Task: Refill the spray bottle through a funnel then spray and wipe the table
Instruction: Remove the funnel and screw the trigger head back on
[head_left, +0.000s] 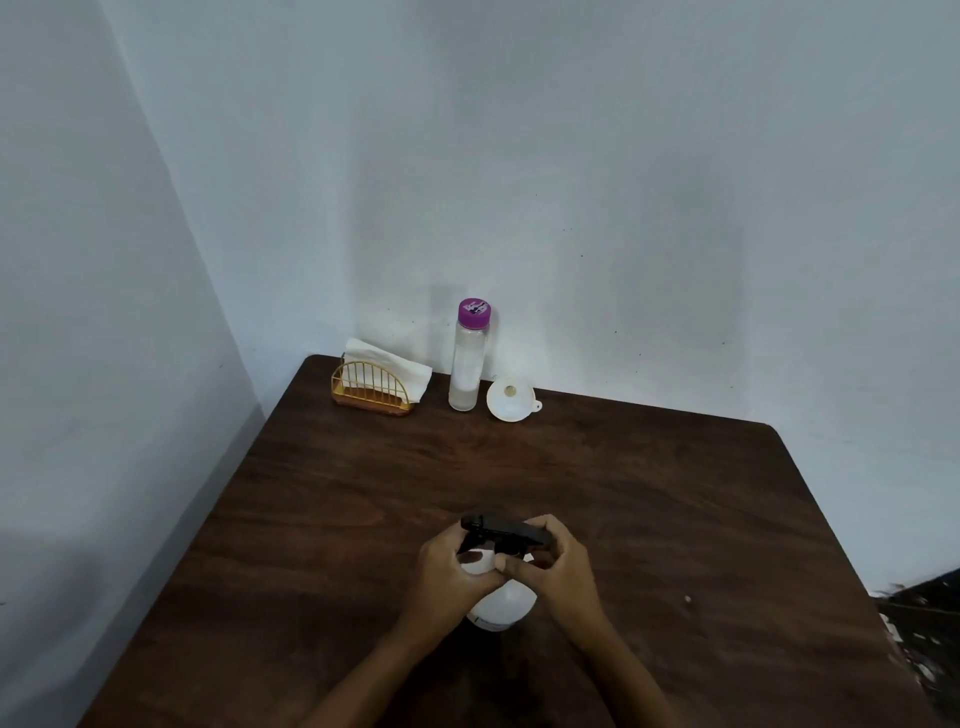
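Now | white spray bottle (503, 605), black trigger head | hands (452, 577) gripping neck

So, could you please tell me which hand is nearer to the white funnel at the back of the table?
Right. The right hand sits below the funnel, slightly to its right; the left hand lies further to the left. Both hold the spray bottle, far from it.

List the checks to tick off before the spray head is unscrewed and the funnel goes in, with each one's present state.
1. Spray bottle upright on the table: ok.
2. Left hand steadies the bottle: ok.
3. Right hand grips at the black spray head: ok.
4. Spray head already loosened: cannot tell.
5. Funnel lies free by the wall: ok.
6. Refill bottle uncapped: not ok, purple cap on.
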